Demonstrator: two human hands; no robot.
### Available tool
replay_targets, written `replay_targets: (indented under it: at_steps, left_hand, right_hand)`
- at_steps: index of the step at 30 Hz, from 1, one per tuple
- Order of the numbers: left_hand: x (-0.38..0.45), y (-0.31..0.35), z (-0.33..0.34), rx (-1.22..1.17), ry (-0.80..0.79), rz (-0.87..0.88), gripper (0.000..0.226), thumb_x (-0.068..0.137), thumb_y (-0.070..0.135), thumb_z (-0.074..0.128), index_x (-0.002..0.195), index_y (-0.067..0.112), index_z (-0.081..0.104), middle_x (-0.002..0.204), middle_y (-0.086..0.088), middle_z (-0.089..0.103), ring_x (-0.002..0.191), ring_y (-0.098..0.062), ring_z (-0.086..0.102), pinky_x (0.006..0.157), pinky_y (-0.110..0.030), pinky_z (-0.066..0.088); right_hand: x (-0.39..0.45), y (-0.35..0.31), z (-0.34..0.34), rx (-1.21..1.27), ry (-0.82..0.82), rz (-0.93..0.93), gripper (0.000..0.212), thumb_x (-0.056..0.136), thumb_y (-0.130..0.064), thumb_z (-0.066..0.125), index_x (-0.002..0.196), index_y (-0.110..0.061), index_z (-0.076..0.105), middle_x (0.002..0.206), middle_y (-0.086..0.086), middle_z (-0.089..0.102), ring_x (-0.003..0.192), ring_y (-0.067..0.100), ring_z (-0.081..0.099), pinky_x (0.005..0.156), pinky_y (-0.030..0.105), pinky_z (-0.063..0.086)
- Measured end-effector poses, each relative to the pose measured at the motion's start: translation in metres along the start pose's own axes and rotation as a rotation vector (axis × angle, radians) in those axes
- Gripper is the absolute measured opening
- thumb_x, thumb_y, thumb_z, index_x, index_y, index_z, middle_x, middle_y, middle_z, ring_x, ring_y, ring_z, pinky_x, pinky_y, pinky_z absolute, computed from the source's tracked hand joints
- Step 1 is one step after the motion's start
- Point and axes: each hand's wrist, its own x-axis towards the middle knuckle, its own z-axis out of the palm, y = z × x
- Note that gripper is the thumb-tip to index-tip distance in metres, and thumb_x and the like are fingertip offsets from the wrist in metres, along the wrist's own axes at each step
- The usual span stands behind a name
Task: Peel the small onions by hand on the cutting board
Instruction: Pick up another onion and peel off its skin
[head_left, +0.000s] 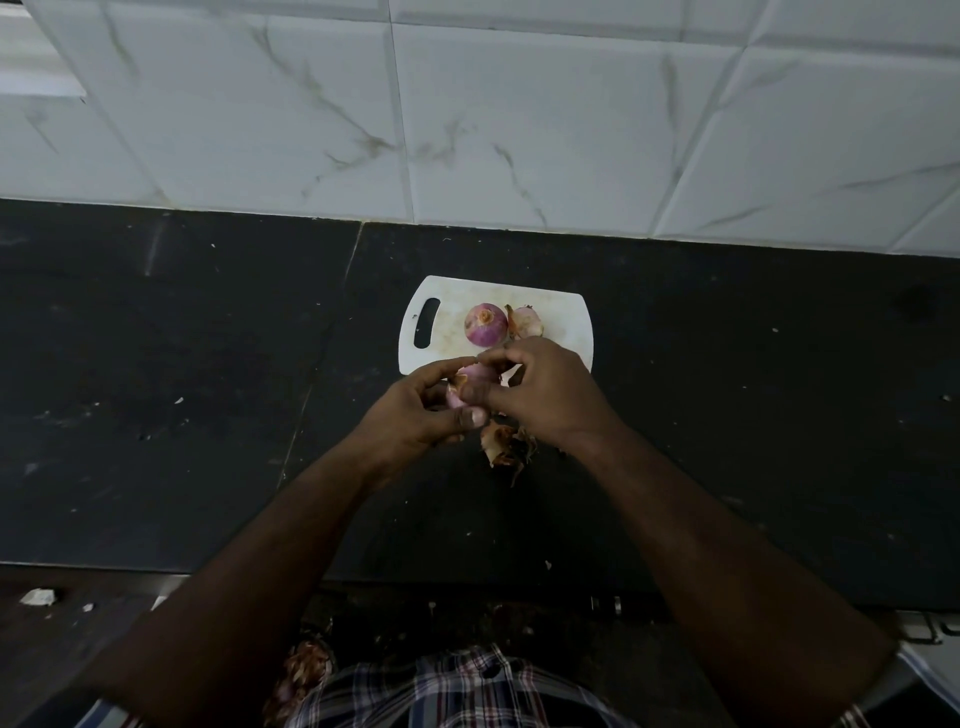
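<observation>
Head view: left hand (415, 410) cups a small onion (470, 384); right hand (540, 395) pinches its skin.

Left hand (415, 410), right hand (540, 389) pinched together

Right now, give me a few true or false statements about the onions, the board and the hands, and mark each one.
1. Two onions lie on the white cutting board: a purple one and a paler one to its right. True.
2. Both hands are on one onion, the left hand and the right hand. True.
3. The board's handle slot is on its right end. False: the slot is on the left end.
4. A knife lies on the board. False: no knife shows.
5. Loose onion skins lie on the dark counter near the hands. True.
</observation>
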Motion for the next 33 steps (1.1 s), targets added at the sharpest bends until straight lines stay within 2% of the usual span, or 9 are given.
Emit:
replay_targets:
  at_steps: [7,10,15,19,21,24,27,30,33]
  left_hand:
    - [-0.005,-0.001,0.003,-0.009,-0.023,0.027,0.053,0.085,0.001,0.076,0.134,0.018,0.063,0.112,-0.012,0.072,0.095,-0.014,0.067,0.071,-0.025,0.053]
    - [-0.006,-0.001,0.002,-0.064,-0.031,0.011,0.056,0.081,0.005,0.079,0.133,0.017,0.062,0.115,-0.012,0.071,0.094,-0.017,0.064,0.070,-0.027,0.051]
    - [-0.005,0.006,-0.002,0.066,-0.038,0.007,0.067,0.076,0.013,0.081,0.136,0.035,0.059,0.120,0.001,0.071,0.109,-0.021,0.069,0.084,-0.040,0.056]
    - [-0.002,0.010,-0.002,0.108,-0.043,0.032,0.081,0.079,-0.008,0.077,0.142,0.037,0.052,0.120,0.005,0.071,0.107,-0.020,0.072,0.082,-0.029,0.057]
    - [-0.002,0.012,-0.002,0.101,-0.032,0.038,0.086,0.078,-0.014,0.075,0.141,0.038,0.051,0.128,0.001,0.067,0.111,-0.023,0.071,0.087,-0.032,0.058]
    - [-0.001,0.013,-0.003,0.105,-0.006,0.023,0.089,0.076,-0.016,0.075,0.147,0.031,0.047,0.132,-0.002,0.062,0.113,-0.021,0.069,0.091,-0.036,0.059]
    - [0.000,0.011,-0.003,-0.013,0.016,-0.009,0.086,0.071,-0.009,0.079,0.145,0.022,0.048,0.127,-0.010,0.068,0.115,-0.022,0.068,0.094,-0.033,0.057]
    - [0.000,0.009,-0.003,-0.078,0.003,0.006,0.082,0.066,-0.003,0.079,0.140,0.020,0.053,0.126,-0.012,0.070,0.118,-0.025,0.067,0.097,-0.034,0.056]
    - [0.000,0.007,-0.001,-0.111,-0.020,0.023,0.083,0.066,-0.011,0.076,0.140,0.017,0.053,0.132,-0.011,0.068,0.120,-0.025,0.066,0.095,-0.033,0.058]
  right_hand:
    - [0.004,0.010,0.002,0.109,0.003,0.024,0.026,0.084,-0.040,0.078,0.107,-0.028,0.077,0.101,-0.015,0.071,0.078,0.001,0.067,0.068,0.021,0.056]
    - [0.006,0.019,-0.002,0.094,0.028,0.030,0.021,0.087,-0.026,0.077,0.107,-0.022,0.078,0.100,-0.011,0.075,0.088,0.000,0.068,0.081,0.027,0.058]
    - [0.004,0.018,-0.013,0.171,-0.026,0.044,0.031,0.091,-0.029,0.072,0.122,-0.025,0.072,0.101,-0.016,0.072,0.091,0.003,0.069,0.084,0.029,0.057]
    - [0.002,0.019,-0.011,0.219,-0.091,0.018,0.042,0.087,-0.031,0.077,0.127,-0.022,0.068,0.114,-0.011,0.072,0.098,0.006,0.070,0.082,0.029,0.059]
    - [-0.001,0.023,-0.008,0.316,-0.087,0.048,0.043,0.085,-0.022,0.080,0.126,-0.020,0.068,0.116,-0.008,0.071,0.098,0.012,0.071,0.076,0.031,0.061]
    - [-0.004,0.028,-0.002,0.435,-0.063,0.076,0.048,0.080,-0.014,0.083,0.124,-0.022,0.069,0.114,-0.005,0.070,0.100,0.019,0.071,0.080,0.047,0.062]
    - [-0.005,0.032,0.002,0.480,-0.045,0.098,0.050,0.077,-0.011,0.084,0.123,-0.023,0.069,0.113,-0.001,0.071,0.101,0.021,0.071,0.084,0.050,0.061]
    - [-0.008,0.032,0.006,0.478,-0.006,0.109,0.040,0.081,-0.022,0.082,0.120,-0.024,0.071,0.107,0.001,0.073,0.098,0.018,0.071,0.083,0.046,0.062]
    - [-0.007,0.029,0.007,0.391,0.096,0.112,0.022,0.091,-0.021,0.072,0.112,-0.019,0.075,0.100,0.000,0.074,0.094,0.017,0.072,0.080,0.043,0.063]
